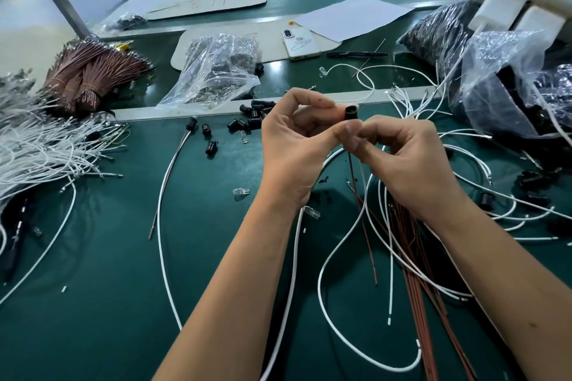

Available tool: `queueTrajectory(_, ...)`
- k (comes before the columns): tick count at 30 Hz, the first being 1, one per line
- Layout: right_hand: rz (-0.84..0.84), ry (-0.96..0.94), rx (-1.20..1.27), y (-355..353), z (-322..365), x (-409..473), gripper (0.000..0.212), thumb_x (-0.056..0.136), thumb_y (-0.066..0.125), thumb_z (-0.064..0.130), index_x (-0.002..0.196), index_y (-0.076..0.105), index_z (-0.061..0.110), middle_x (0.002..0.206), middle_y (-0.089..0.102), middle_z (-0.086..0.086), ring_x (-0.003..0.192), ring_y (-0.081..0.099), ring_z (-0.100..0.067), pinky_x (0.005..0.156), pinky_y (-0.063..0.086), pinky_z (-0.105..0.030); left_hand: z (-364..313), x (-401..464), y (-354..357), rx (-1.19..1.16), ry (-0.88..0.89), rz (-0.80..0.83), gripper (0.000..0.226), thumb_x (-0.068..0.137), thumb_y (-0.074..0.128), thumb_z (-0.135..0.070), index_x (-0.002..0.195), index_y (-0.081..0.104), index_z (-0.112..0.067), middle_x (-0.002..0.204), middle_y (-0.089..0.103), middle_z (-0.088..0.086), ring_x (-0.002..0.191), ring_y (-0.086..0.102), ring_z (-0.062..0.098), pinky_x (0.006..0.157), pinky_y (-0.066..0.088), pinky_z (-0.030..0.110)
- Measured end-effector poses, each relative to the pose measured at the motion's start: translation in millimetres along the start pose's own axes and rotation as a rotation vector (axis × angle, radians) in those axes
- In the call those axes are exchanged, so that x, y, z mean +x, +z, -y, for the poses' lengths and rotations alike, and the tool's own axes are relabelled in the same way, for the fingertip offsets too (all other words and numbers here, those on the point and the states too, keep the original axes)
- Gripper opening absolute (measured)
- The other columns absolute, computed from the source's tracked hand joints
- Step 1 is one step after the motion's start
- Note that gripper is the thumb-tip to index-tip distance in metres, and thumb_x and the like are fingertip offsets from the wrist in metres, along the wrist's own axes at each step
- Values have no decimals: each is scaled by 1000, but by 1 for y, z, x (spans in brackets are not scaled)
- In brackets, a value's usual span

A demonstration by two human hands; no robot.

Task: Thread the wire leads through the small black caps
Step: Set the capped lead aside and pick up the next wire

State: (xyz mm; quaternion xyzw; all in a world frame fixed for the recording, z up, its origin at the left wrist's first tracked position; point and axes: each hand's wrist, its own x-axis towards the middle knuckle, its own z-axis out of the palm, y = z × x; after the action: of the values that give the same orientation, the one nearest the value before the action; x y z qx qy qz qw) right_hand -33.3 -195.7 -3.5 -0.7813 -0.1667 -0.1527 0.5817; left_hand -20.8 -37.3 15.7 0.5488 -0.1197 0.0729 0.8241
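Hands (349, 145) pinching black cap (351, 113) mid-mat, wires (365, 195) dangling, clutter ringing edges

Left hand (291, 136) pinches a black cap (351, 114); right hand (402, 158) pinches brown wire (356, 182) beneath it.

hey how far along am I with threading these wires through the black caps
Done: one cap with leads through it lies on the green mat. In hand: your left hand and right hand pinch a black cap, a brown lead hanging below it. Left: loose caps, the white wire pile and the brown bundles.
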Motion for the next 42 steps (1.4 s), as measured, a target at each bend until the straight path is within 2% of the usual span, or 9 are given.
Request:
queueTrajectory(2, -32, -28, 37, -1, 0, 1, 18, 94, 75, 33, 93, 79, 16, 73, 69, 9, 62, 57, -3, 58, 46, -21, -1, 1, -1, 17, 26, 51, 39, 67, 81, 19, 88, 59, -5, 79, 74, 10, 74, 72, 18, 72, 58, 30)
queueTrajectory(3, -44, -53, 41, -1, 0, 1, 19, 94, 75, 33, 93, 79, 14, 74, 68, 9, 62, 58, -4, 58, 46, -20, -2, 1, -1, 17, 37, 66, 39, 66, 81, 19, 88, 59, -5, 79, 75, 10, 75, 73, 18, 72, 58, 30)
queueTrajectory(9, -66, -171, -19, 0, -3, 2, 21, 98, 74, 31, 91, 80, 12, 80, 70, 2, 74, 65, -19, 63, 48, -26, -4, -1, -1, -23, 80, 89, 41, 65, 78, 23, 87, 59, -6, 78, 75, 8, 74, 73, 16, 71, 58, 28)
queueTrajectory(13, -96, -185, -39, 2, -2, 2, 26, 98, 74, 34, 89, 80, 10, 80, 69, -4, 73, 65, -26, 54, 48, -40, -4, -1, 0, -40, 93, 101, 40, 66, 76, 24, 86, 58, -6, 77, 75, 5, 72, 73, 15, 70, 58, 27)
queueTrajectory(17, -96, -194, -67, 1, -3, 1, 29, 97, 74, 32, 88, 79, 5, 76, 65, -9, 68, 61, -30, 49, 43, -45, -1, -2, 1, -58, 97, 85, 39, 68, 76, 24, 86, 58, -6, 76, 75, 4, 70, 72, 14, 68, 58, 27)
queueTrajectory(24, -82, -196, -106, 1, -2, 3, 25, 95, 76, 31, 82, 79, 9, 70, 63, -8, 64, 58, -27, 51, 42, -38, 2, -3, 2, -77, 84, 30, 38, 68, 78, 21, 88, 59, -6, 76, 75, 5, 69, 73, 15, 68, 58, 28)
queueTrajectory(29, -110, -182, -110, 3, 0, 1, 17, 95, 76, 29, 83, 79, 16, 69, 63, 1, 63, 58, -18, 58, 40, -21, 3, -3, 3, -81, 55, 23, 38, 70, 76, 22, 89, 59, -7, 78, 75, 6, 72, 73, 14, 70, 58, 27)
queueTrajectory(36, -139, -213, -123, 0, 5, 1, 20, 97, 74, 27, 88, 79, 10, 74, 66, -5, 68, 63, -25, 58, 49, -34, -2, -3, 3, -19, 84, 115, 41, 68, 78, 22, 91, 58, -6, 83, 77, 6, 78, 74, 16, 74, 59, 26)
queueTrajectory(42, -150, -229, -129, -2, 7, 0, 17, 96, 75, 22, 91, 80, 7, 77, 68, -1, 67, 63, -17, 60, 47, -27, -5, -4, 4, -2, 94, 126, 41, 67, 79, 20, 90, 59, -7, 84, 76, 6, 78, 74, 18, 74, 59, 27)
